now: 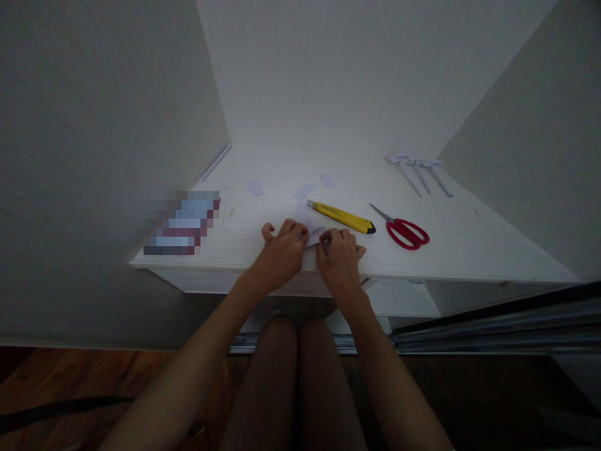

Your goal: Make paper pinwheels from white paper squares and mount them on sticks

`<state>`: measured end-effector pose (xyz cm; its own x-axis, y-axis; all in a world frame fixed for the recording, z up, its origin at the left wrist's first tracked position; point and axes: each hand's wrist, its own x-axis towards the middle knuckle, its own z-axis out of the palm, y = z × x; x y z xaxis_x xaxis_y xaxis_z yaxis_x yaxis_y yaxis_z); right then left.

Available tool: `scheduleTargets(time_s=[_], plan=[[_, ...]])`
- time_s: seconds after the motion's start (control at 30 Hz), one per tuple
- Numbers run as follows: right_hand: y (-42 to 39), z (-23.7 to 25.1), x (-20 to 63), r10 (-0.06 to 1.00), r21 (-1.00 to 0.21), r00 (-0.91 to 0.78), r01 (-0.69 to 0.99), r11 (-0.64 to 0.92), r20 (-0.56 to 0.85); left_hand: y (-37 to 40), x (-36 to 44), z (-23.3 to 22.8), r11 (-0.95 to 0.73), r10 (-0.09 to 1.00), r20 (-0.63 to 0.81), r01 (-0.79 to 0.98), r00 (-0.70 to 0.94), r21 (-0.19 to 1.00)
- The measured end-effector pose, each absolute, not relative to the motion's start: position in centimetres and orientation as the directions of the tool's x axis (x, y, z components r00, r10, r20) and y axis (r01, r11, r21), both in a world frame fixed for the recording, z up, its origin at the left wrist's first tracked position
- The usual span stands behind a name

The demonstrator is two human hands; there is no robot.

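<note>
Both hands rest side by side near the front edge of a white shelf [263, 263]. My left hand [282, 250] and my right hand [339, 258] press with curled fingers on a small piece of white paper [313, 236] between them. Most of the paper is hidden under the fingers. Just behind the hands lies a yellow utility knife [342, 217], pointing left and back.
Red-handled scissors [404, 230] lie right of the knife. Three folded white paper pieces [420, 172] sit at the back right. Small paper scraps [303, 190] are scattered behind. A blurred flat object [182, 222] lies left. Walls close in on three sides; my knees are below.
</note>
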<state>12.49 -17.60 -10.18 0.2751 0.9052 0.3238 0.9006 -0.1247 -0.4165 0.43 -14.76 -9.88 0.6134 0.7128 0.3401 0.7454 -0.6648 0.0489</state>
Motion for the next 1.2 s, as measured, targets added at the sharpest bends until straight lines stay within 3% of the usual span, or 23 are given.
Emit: scheduleTargets(time_s=[0.27,0.63,1.2], plan=[[-17.1,-10.4,12.7,0.796,-0.540,0.351,0.841,-0.037,0.493,-14.6,0.1,-10.0,-0.681,0.707,0.333,0.728,0.623,0.083],[-16.6,-10.4,12.7,0.826,-0.633,0.227,0.750,0.190,0.516,-14.5,-0.1,-9.9,-0.691,0.702,0.319,0.718,0.637,0.086],[-16.4,-10.8,13.0,0.859,-0.520,0.008,0.799,0.303,0.512,-13.8,-1.1,-9.9,-0.708,0.703,0.266,0.686,0.660,0.169]])
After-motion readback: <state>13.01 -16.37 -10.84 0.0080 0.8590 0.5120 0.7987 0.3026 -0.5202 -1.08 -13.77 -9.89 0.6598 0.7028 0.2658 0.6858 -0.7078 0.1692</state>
